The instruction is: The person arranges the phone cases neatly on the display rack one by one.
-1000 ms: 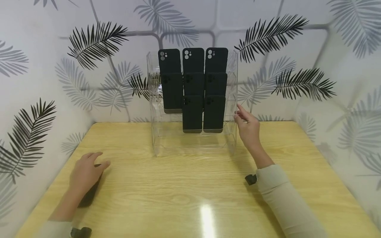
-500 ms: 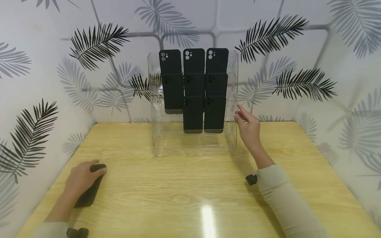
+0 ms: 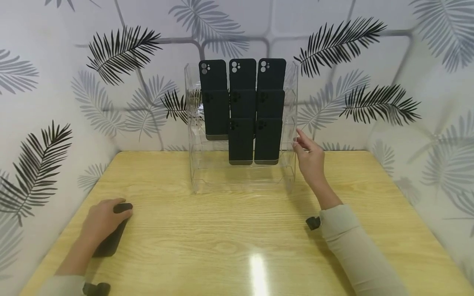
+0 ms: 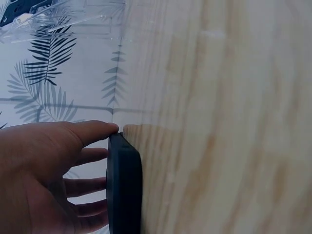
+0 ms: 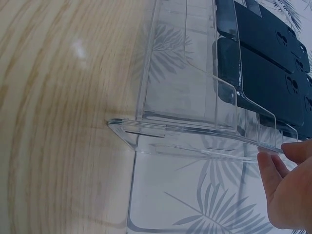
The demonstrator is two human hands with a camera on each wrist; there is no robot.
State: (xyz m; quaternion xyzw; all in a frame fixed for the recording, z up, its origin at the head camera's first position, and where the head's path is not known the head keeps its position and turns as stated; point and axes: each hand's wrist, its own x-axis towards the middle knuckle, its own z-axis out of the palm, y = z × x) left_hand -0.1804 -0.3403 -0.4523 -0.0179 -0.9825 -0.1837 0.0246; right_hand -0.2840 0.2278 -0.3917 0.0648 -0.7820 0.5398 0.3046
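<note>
At the left of the table a black phone case [image 3: 111,239] lies flat. My left hand [image 3: 101,220] reaches over it from above, thumb at its right edge and fingers towards its far side. In the left wrist view the thumb tip meets the top edge of the phone case [image 4: 126,190], and the other fingertips end behind it. A clear acrylic display rack [image 3: 242,186] stands at the back of the table. Its right side panel is pinched between the thumb and fingers of my right hand [image 3: 310,158]; the right wrist view shows the hand [image 5: 292,190] at the panel's edge.
Several black phone cases [image 3: 240,142] stand in tiers on the rack, overlapping each other. The lowest tier shown has two, in the middle and right columns. Leaf-patterned walls [image 3: 389,135] close off the back and sides of the wooden table [image 3: 222,230].
Over the first half second my left hand settled lower and slightly left onto the phone case, its thumb reaching the right edge. Since then it barely moves. My right hand stays at the rack.
</note>
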